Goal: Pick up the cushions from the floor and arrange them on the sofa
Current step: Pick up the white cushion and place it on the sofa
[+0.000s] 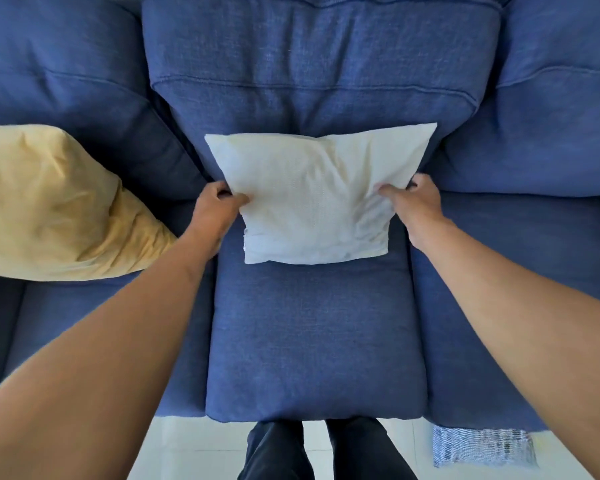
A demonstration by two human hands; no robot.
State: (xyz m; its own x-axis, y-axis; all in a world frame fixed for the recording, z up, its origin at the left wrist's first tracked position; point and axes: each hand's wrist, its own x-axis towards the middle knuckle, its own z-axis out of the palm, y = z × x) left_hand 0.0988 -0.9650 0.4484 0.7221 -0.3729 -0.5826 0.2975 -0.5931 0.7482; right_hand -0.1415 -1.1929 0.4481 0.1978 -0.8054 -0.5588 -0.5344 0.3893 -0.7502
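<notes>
A white cushion (317, 195) stands leaning against the middle back cushion of the blue sofa (312, 344), its lower edge on the middle seat. My left hand (217, 206) grips its left edge and my right hand (414, 202) grips its right edge, thumbs on the front. A yellow cushion (54, 206) lies slumped on the left seat against the sofa's back.
The right seat (520, 289) of the sofa is bare. On the white tiled floor at the sofa's front edge lies a blue-and-white striped cushion (484, 446), partly in view. My dark-trousered legs (323, 452) stand close to the middle seat.
</notes>
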